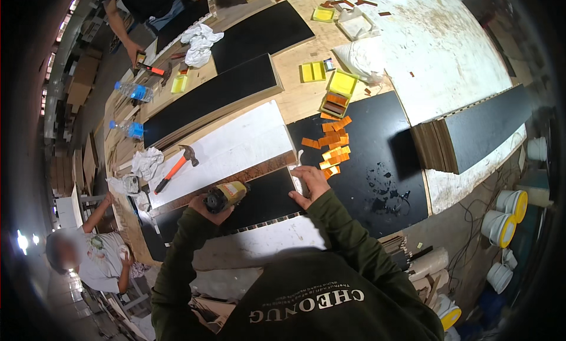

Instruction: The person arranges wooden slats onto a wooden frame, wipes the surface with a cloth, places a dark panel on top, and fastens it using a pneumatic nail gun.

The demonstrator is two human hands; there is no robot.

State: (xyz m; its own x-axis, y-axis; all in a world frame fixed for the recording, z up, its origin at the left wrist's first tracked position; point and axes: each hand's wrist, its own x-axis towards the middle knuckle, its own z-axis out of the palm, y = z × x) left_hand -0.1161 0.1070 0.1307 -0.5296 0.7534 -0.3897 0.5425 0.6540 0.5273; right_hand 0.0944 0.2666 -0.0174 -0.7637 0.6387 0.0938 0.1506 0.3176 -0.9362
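In front of me lies a long narrow black panel (265,195) with a row of small light and dark blocks along its near edge. My left hand (203,210) is closed around a squat dark cylinder with a yellow side (227,196), held over the panel's left part; its exact kind is unclear. At the panel's right end rests my right hand (313,185), thumb and forefinger spread apart against the end edge. Just beyond that hand, loose orange pieces (335,155) lie scattered on a wide black board (377,140). A brown strip (253,171) runs along the panel's far side.
Left of centre, a claw hammer (175,169) lies on a white board. Stacked black panels (212,99), yellow trays (343,83) and water bottles (127,129) stand farther off. One co-worker (147,5) works at the far left; another person (97,252) is at the left.
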